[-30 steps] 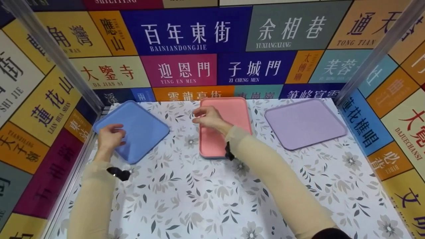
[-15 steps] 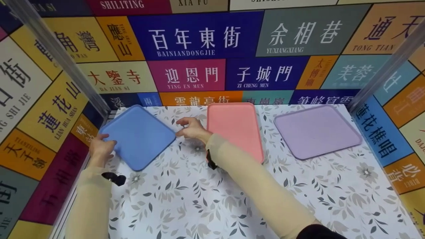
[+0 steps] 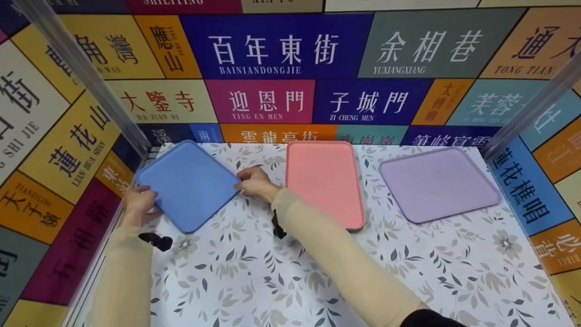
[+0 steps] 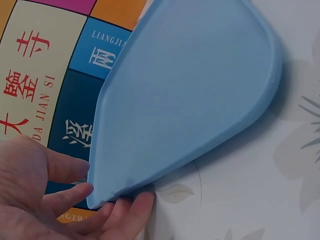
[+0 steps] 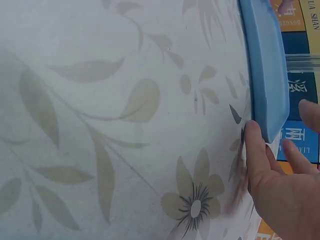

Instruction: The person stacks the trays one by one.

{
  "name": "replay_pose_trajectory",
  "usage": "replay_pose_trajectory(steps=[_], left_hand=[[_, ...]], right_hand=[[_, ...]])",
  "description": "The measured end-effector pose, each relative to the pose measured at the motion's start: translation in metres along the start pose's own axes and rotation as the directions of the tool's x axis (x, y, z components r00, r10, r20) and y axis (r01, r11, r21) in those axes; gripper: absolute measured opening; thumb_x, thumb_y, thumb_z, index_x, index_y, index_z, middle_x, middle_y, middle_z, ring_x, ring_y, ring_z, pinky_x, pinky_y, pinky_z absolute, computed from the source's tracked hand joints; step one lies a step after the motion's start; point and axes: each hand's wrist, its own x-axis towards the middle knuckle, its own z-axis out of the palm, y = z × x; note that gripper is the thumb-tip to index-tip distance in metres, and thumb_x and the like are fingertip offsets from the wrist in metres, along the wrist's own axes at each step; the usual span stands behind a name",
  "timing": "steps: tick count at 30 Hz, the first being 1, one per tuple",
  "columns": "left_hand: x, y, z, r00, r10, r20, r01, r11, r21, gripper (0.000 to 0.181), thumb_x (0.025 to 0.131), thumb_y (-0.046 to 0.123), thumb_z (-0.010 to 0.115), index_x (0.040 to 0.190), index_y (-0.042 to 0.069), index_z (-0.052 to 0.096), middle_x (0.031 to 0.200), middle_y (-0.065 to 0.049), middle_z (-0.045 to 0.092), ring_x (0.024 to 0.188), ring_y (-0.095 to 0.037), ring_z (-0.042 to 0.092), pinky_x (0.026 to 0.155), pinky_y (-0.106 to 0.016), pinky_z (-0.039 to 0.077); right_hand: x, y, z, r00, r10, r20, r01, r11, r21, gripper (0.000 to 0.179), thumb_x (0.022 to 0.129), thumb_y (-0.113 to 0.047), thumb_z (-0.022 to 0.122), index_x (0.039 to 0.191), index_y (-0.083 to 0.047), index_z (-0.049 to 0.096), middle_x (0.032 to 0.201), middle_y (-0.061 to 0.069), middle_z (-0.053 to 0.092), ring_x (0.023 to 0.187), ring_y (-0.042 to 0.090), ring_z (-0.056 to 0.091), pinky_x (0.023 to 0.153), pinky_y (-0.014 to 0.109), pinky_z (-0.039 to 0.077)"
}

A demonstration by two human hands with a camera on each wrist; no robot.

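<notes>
A blue tray point(image 3: 188, 186) lies turned like a diamond on the patterned cloth at the left. The left hand point(image 3: 138, 204) holds its left corner; in the left wrist view the fingers point(image 4: 132, 215) bend round the corner, some at one edge and some at the other. The right hand point(image 3: 258, 182) reaches the opposite corner. In the right wrist view one fingertip touches the tray's lower edge, while the thumb stands apart from it. A pink tray point(image 3: 324, 181) lies in the middle, just right of the right hand. Farther right rests a purple tray point(image 3: 438, 184).
A white cloth point(image 3: 254, 281) with grey leaves and flowers covers the table. Walls point(image 3: 272, 50) with coloured panels and writing stand at the back and both sides. Clear posts point(image 3: 81, 68) rise at the corners. A dark strap point(image 3: 155, 240) sits at the left wrist.
The right hand has moved left from above the pink tray to the blue tray's right corner. The left hand has come in at the left corner. The head view has shifted slightly.
</notes>
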Motion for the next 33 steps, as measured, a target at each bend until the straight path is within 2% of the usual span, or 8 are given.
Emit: replay_pose_trajectory(steps=[3,6,10,13,15,18,25,33], left_hand=[[0.003,-0.002,-0.002,1.000,0.010,0.024,-0.010,1.000,0.003,0.075,0.107,0.006,0.047,0.178,0.001,0.023,0.181,-0.028,0.029,0.155,-0.040,0.048,0.109,-0.045,0.067],[0.004,-0.005,-0.005,0.999,0.016,0.032,-0.017,1.000,0.025,0.078,0.102,0.001,0.046,0.177,-0.001,0.023,0.169,-0.029,0.042,0.128,-0.030,0.061,0.088,-0.030,0.069],[0.004,-0.010,-0.009,0.999,0.023,0.035,-0.023,1.000,0.000,0.077,0.103,0.002,0.053,0.175,0.000,0.029,0.122,-0.016,0.067,0.088,-0.014,0.068,0.072,-0.025,0.067],[0.002,-0.012,-0.012,0.999,0.025,0.039,-0.023,0.999,-0.049,0.076,0.102,0.003,0.059,0.173,0.000,0.032,0.090,-0.002,0.069,0.073,-0.010,0.070,0.067,-0.027,0.067],[0.000,-0.012,-0.012,0.999,0.022,0.043,-0.019,0.998,-0.064,0.076,0.102,0.003,0.060,0.173,0.001,0.033,0.082,0.002,0.068,0.071,-0.010,0.071,0.065,-0.027,0.066],[-0.001,-0.013,-0.013,0.999,0.015,0.043,-0.012,0.998,-0.068,0.076,0.101,0.001,0.059,0.173,0.002,0.034,0.085,0.001,0.069,0.072,-0.010,0.071,0.066,-0.027,0.066],[-0.001,-0.016,-0.010,0.998,0.017,0.053,-0.015,0.999,-0.039,0.077,0.102,-0.003,0.061,0.174,0.004,0.034,0.117,-0.010,0.058,0.078,-0.010,0.068,0.070,-0.025,0.066],[-0.001,-0.017,-0.008,0.998,0.038,0.040,-0.035,0.998,-0.058,0.077,0.100,-0.007,0.062,0.172,0.004,0.038,0.113,-0.010,0.059,0.076,-0.012,0.068,0.068,-0.027,0.067]], right_hand=[[-0.001,-0.002,0.004,0.999,0.004,-0.046,-0.005,1.000,-0.017,0.046,0.095,0.004,0.078,0.141,0.002,0.074,0.141,0.020,0.073,0.102,0.023,0.075,0.087,0.033,0.069],[-0.003,-0.002,0.007,0.998,0.012,-0.060,-0.011,1.000,0.002,0.045,0.094,0.008,0.074,0.139,0.003,0.075,0.140,0.020,0.074,0.098,0.022,0.073,0.086,0.034,0.068],[-0.005,0.000,0.010,0.998,0.029,-0.049,-0.022,0.990,0.137,0.047,0.093,0.015,0.070,0.137,0.002,0.076,0.134,0.019,0.075,0.099,0.018,0.070,0.091,0.038,0.070],[-0.006,0.000,0.011,0.999,0.038,-0.027,-0.029,0.966,0.257,0.050,0.091,0.019,0.067,0.138,0.001,0.075,0.121,0.015,0.072,0.091,0.018,0.066,0.088,0.040,0.068],[-0.006,0.001,0.011,0.999,0.042,-0.015,-0.036,0.957,0.287,0.051,0.092,0.019,0.066,0.138,0.000,0.075,0.115,0.011,0.067,0.087,0.018,0.064,0.085,0.040,0.066],[-0.007,0.001,0.011,0.999,0.045,-0.026,-0.036,0.957,0.289,0.051,0.093,0.020,0.064,0.138,-0.001,0.076,0.110,0.008,0.063,0.081,0.018,0.063,0.084,0.043,0.066],[-0.007,0.003,0.012,0.996,0.035,-0.079,-0.015,0.970,0.241,0.052,0.091,0.021,0.065,0.134,-0.003,0.079,0.112,0.009,0.065,0.080,0.016,0.065,0.099,0.053,0.069],[-0.006,0.005,0.005,0.998,0.002,-0.059,0.013,0.965,0.261,0.056,0.087,0.023,0.064,0.135,-0.002,0.079,0.102,0.004,0.063,0.080,0.019,0.068,0.094,0.051,0.070]])
